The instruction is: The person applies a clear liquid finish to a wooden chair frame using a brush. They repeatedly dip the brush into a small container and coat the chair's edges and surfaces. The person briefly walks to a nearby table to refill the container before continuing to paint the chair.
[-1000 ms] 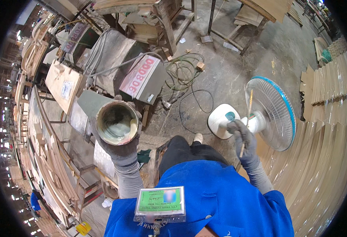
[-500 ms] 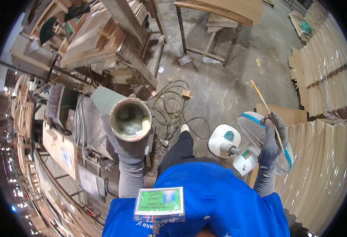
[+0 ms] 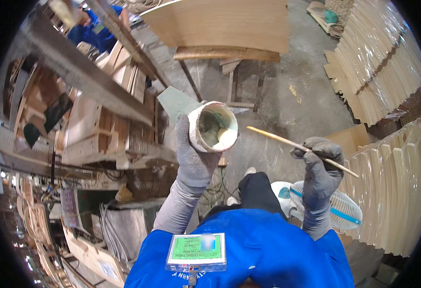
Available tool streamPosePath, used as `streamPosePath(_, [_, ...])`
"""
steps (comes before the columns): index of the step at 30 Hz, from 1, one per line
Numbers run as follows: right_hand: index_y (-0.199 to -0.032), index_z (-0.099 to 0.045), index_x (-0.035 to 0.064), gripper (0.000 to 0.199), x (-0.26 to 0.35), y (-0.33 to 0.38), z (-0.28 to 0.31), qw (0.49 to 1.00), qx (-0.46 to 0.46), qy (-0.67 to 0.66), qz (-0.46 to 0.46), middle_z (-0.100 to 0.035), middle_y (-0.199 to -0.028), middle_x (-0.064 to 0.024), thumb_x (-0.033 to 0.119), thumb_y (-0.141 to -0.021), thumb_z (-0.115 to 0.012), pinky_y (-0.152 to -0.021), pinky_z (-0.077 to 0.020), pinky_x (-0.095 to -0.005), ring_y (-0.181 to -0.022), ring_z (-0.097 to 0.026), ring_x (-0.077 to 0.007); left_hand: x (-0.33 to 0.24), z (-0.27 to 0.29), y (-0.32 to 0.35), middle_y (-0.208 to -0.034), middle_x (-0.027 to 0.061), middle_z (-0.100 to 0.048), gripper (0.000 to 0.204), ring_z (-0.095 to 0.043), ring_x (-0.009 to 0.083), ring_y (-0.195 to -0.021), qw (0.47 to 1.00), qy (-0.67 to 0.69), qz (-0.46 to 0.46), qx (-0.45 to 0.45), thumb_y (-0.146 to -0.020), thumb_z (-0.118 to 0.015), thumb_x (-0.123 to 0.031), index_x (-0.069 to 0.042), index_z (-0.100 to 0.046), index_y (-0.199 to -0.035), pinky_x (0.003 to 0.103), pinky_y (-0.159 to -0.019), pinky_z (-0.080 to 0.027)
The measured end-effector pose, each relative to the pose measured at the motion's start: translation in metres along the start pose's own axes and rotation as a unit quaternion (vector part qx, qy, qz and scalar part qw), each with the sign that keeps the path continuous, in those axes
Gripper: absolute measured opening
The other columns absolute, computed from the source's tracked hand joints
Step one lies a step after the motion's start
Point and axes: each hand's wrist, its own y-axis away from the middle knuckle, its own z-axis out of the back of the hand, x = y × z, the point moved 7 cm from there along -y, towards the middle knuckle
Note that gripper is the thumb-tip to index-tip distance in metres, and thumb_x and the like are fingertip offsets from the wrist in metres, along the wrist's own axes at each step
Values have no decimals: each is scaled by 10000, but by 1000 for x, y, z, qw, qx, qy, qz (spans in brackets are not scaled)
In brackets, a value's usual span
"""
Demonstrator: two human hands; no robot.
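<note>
Pot higher now in left hand — fan lower.

Both gloved hands are raised in front of the chest. The left hand curls in a wide grasp, while the right hand pinches, fingers closed, forearms upright.

A single fisheye view looked steeply down from the person's head, close over a blue-shirted chest. Both gloved hands, the left hand and right hand, rose from the lower edge, above a concrete floor. Straight edges bent near the dark rim.
</note>
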Motion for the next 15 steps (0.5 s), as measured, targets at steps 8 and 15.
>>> streamPosePath(8, [-899,-488,20,156,-62,-101,12,995,-8,-17,98,-598,-955,-229,-81,-820,-576,-750,-513,-325,-848,-611,-233,37,-62,-134,-1157,76,-542,512,-531,246,-1056,998,22,43,33,-902,-386,-515,-112,-509,-1193,429,-898,-452])
streamPosePath(15, [-918,-475,33,131,-64,-193,48,984,-40,-4,171,-606,-936,-219,-48,-855,-556,-675,-512,-288,-812,-608,-192,76,-114,-247,-1152,65,-549,483,-523,227,-1083,999,-8,2,38,-913,-392,-492,-117,-512,-1192,426,-931,-432])
